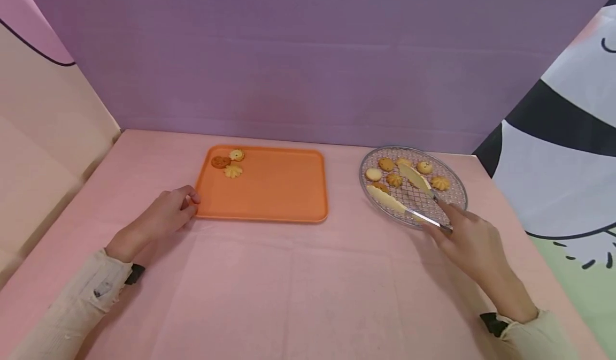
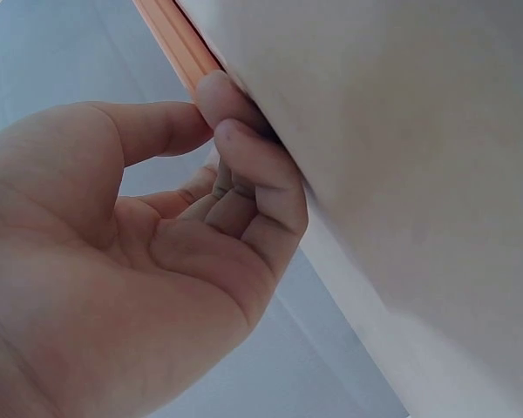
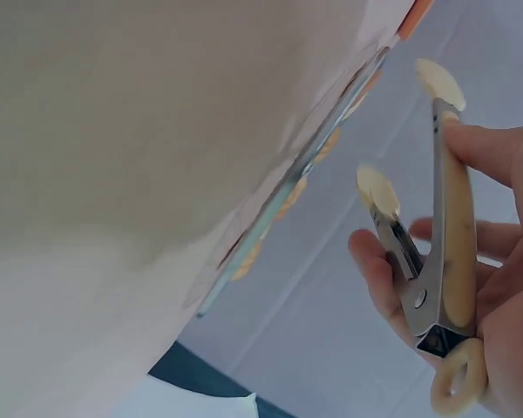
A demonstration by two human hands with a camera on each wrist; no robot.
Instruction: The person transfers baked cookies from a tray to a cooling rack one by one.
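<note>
My left hand (image 1: pixel 166 212) pinches the near left edge of an orange tray (image 1: pixel 279 189) between thumb and fingers; the left wrist view shows the fingertips at the tray rim (image 2: pixel 176 39). Three cookies, one a darker brown cookie (image 1: pixel 221 162), sit in the tray's far left corner. My right hand (image 1: pixel 474 242) grips food tongs (image 1: pixel 387 199) with pale tips and handles. The tongs' arms are spread apart over a round wire rack (image 1: pixel 409 195) that holds several cookies. In the right wrist view, the tong tips (image 3: pixel 379 192) have nothing between them.
The tray and rack stand side by side on a pink-covered table (image 1: pixel 289 274), with a gap between them. A purple panel (image 1: pixel 308 71) rises behind the table. Printed panels stand at the left and right.
</note>
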